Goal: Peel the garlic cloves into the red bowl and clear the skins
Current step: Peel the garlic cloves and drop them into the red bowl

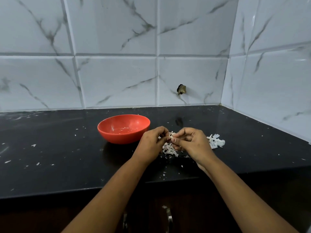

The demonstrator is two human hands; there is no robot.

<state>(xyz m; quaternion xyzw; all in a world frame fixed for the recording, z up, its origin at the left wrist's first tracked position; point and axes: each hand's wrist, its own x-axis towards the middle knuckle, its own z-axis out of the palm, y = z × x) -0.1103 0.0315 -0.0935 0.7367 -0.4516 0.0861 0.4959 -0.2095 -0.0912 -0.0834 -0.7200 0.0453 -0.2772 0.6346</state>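
Both hands, left hand (152,142) and right hand (191,142), pinch a small pale garlic clove (171,136) with curled fingers (174,140), papery white skins (168,149) heaped on the black bench (67,157) beside the red bowl (123,128).

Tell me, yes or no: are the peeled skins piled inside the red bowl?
No, the skins lie on the black counter right of the red bowl.
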